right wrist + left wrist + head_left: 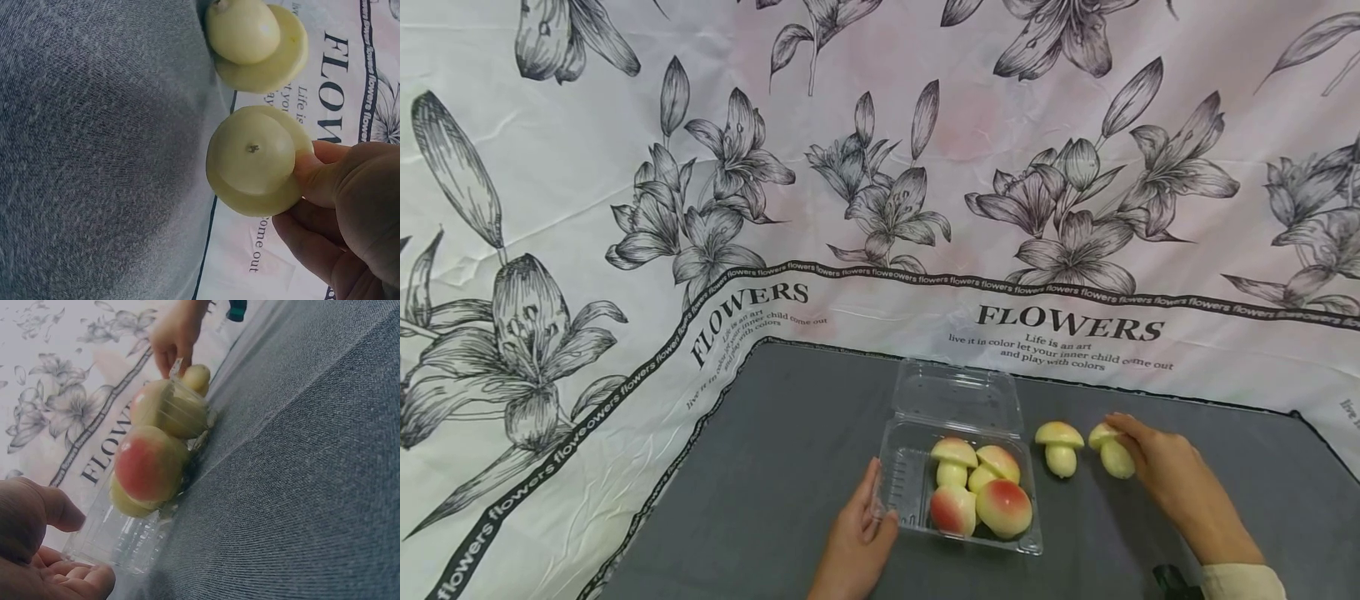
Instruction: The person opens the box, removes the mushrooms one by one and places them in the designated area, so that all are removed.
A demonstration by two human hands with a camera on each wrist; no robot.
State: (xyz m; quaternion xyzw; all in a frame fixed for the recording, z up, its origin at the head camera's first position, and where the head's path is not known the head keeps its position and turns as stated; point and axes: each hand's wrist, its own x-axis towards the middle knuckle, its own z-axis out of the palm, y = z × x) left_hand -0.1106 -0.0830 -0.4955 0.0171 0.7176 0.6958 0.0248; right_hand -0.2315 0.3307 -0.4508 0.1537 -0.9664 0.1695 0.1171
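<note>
A clear plastic clamshell container (910, 475) lies on the table with its lid (957, 400) folded back. Several toy mushrooms (1004, 508) with red-and-yellow caps fill its right side. My left hand (856, 533) grips the container's left wall, thumb at the near corner; the left wrist view shows the thumb (59, 509) and curled fingers at the clear edge. To the right of the container, my right hand (1180, 483) pinches a toy mushroom (253, 156) by its cap, thumb against the pale underside. Another mushroom (1060, 450) stands between that one and the container.
Grey cloth (775, 467) covers the table. Behind it hangs a white flower-printed curtain (880, 317) with black lettering, wrapping round the left side too. A dark object (1172, 581) shows beside the right sleeve (1242, 582) at the front edge.
</note>
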